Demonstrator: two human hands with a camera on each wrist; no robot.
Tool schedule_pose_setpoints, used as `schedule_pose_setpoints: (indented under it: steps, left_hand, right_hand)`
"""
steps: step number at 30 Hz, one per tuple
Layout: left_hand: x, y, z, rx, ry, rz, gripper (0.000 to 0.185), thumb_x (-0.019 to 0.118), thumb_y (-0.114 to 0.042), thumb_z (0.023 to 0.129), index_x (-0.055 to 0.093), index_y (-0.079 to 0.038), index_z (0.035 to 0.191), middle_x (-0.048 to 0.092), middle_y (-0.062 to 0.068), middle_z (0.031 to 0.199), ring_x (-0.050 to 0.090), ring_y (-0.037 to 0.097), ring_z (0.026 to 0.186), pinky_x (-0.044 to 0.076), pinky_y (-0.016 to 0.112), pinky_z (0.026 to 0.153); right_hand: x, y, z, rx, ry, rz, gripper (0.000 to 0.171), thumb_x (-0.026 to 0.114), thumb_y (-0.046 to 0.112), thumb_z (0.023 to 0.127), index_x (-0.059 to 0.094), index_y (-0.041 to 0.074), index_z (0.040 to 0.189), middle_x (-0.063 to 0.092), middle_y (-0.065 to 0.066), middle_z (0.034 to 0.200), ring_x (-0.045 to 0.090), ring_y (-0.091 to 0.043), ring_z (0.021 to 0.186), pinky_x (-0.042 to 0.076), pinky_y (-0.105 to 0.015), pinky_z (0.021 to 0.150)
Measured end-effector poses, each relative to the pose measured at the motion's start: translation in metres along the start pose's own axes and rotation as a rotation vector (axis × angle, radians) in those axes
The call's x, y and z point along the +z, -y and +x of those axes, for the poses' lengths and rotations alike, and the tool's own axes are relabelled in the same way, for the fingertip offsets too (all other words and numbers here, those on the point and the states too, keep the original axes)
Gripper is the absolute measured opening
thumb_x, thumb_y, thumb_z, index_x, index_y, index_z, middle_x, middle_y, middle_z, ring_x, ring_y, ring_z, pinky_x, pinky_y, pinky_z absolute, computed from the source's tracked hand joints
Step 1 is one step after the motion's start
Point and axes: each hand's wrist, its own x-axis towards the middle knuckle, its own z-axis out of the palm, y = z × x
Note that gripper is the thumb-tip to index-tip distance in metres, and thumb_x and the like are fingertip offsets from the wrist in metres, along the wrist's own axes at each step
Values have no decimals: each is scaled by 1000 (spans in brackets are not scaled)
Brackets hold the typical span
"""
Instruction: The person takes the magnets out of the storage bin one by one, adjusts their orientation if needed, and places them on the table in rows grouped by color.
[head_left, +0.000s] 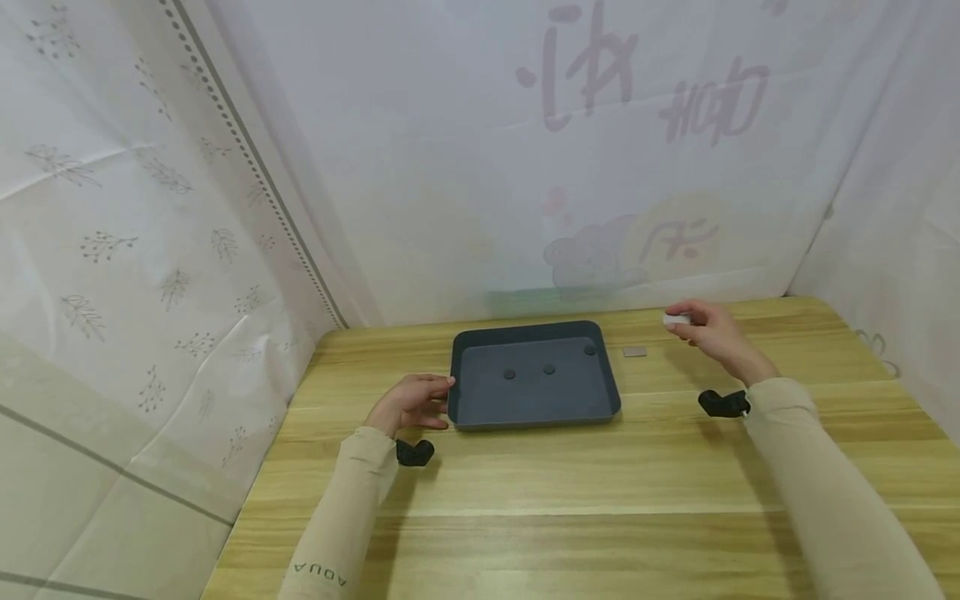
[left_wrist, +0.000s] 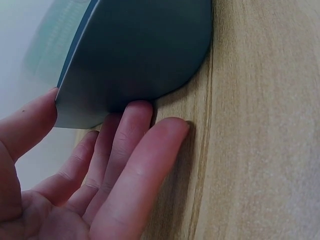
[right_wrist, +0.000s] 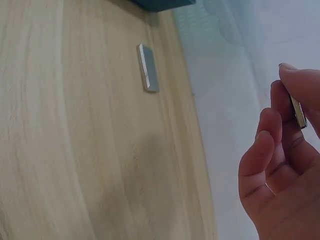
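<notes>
A dark grey-blue rectangular tray (head_left: 536, 400) sits on the wooden table, with three small dark round spots on its bottom. My left hand (head_left: 420, 400) holds the tray's left side. In the left wrist view its thumb (left_wrist: 37, 117) meets the rim, and several fingertips reach the lower edge of the wall. My right hand (head_left: 708, 333) is raised right of the tray, pinching a small flat rectangular block (right_wrist: 298, 114) between thumb and fingers; the block looks pale in the head view. A similar flat silver block (right_wrist: 148, 68) lies on the table between the tray and my right hand.
The wooden table (head_left: 525, 533) ends at the back against a pale printed curtain (head_left: 420, 183). Another patterned curtain (head_left: 135, 275) hangs along the left side. Black wrist mounts (head_left: 723, 404) sit at both sleeves.
</notes>
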Motion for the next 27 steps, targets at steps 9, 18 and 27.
schedule_pose_setpoints:
  steps: [9,18,27]
  left_hand:
    - [0,-1,0,-6,-6,-6,50,60,-32,97,49,0,135,55,18,126,65,21,95,58,45,80]
    - [1,1,5,-22,-35,-7,47,58,-30,98,50,-2,134,56,17,125,65,20,92,58,44,76]
    - [0,2,7,-22,-44,-11,45,58,-29,98,51,-2,134,56,19,127,64,22,92,58,45,77]
  right_hand:
    - [-3,-13,1,-40,-11,-37,41,60,22,97,54,-3,128,60,-7,101,54,-12,75,52,-29,67]
    - [-4,-27,1,-16,10,-53,40,58,20,98,53,-5,129,60,-19,104,55,-19,77,52,-31,67]
    - [-1,-42,0,-9,47,-72,41,58,17,98,52,-5,131,58,-24,100,53,-18,69,51,-30,58]
